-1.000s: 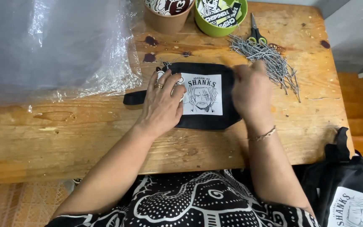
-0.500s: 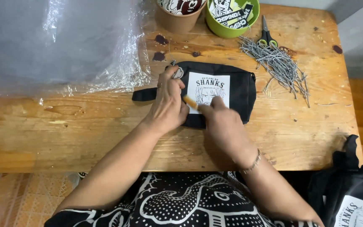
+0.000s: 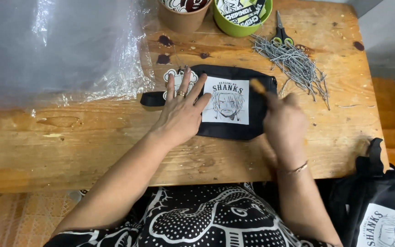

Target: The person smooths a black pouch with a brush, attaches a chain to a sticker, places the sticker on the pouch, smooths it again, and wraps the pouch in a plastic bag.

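Note:
A black fabric pouch (image 3: 252, 122) with a white printed patch showing a drawn face lies flat on the wooden table (image 3: 69, 142). My left hand (image 3: 182, 110) presses flat on the pouch's left half, fingers spread, a ring on one finger. A white flower-shaped charm (image 3: 172, 77) lies at the pouch's upper left corner, by my fingertips. My right hand (image 3: 285, 123), blurred by motion, sits over the pouch's right edge and grips a small tan stick-like object (image 3: 258, 86) whose tip points up-left over the patch.
A heap of silver ball chains (image 3: 293, 64) and green-handled scissors (image 3: 280, 33) lie at the back right. A brown paper cup (image 3: 183, 19) and a green bowl (image 3: 234, 27) of stickers stand at the back. Clear plastic sheeting (image 3: 56, 45) covers the left. More black pouches (image 3: 380, 206) sit at lower right.
My right hand moved from the pouch's lower middle to its right edge, holding the tan stick. My left hand stays pressed on the pouch. The camera view shifted slightly.

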